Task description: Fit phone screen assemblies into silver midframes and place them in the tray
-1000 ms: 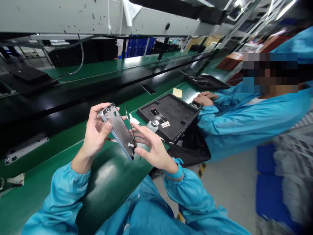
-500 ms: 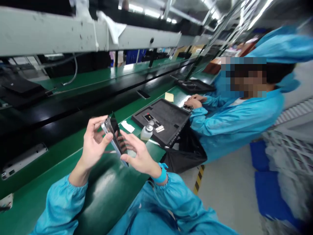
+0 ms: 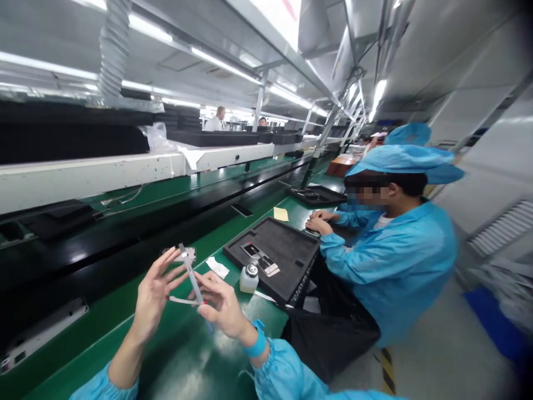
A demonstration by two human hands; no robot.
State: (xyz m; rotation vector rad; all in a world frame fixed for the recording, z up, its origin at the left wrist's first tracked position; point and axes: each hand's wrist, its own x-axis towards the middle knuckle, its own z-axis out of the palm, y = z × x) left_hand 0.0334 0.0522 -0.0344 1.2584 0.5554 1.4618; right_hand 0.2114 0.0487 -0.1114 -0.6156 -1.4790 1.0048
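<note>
My right hand (image 3: 222, 305) grips a smartphone (image 3: 192, 276) with thumb and fingers. The phone stands tilted and nearly edge-on, so only its pale, thin side shows and both faces are hidden. My left hand (image 3: 155, 291) is beside the phone's other side, palm toward it, fingers stretched out and apart. A narrow white strip (image 3: 183, 301) spans the space between the hands below the phone; what it belongs to is unclear. Behind the phone, a metal-coloured phone part (image 3: 190, 254) is partly hidden.
Ahead on the green bench (image 3: 175, 366) are a crumpled tissue (image 3: 217, 268), a dispenser bottle (image 3: 249, 278) and a black foam tray (image 3: 287, 244) holding phone parts. A yellow note (image 3: 281, 214) and a dark phone (image 3: 242, 209) lie beyond. A co-worker (image 3: 395, 261) sits at right, hands on the bench.
My view has tilted upward. The phone has turned from showing its dark face to nearly edge-on. My left hand has let go of it and spread its fingers; my right hand now grips it.
</note>
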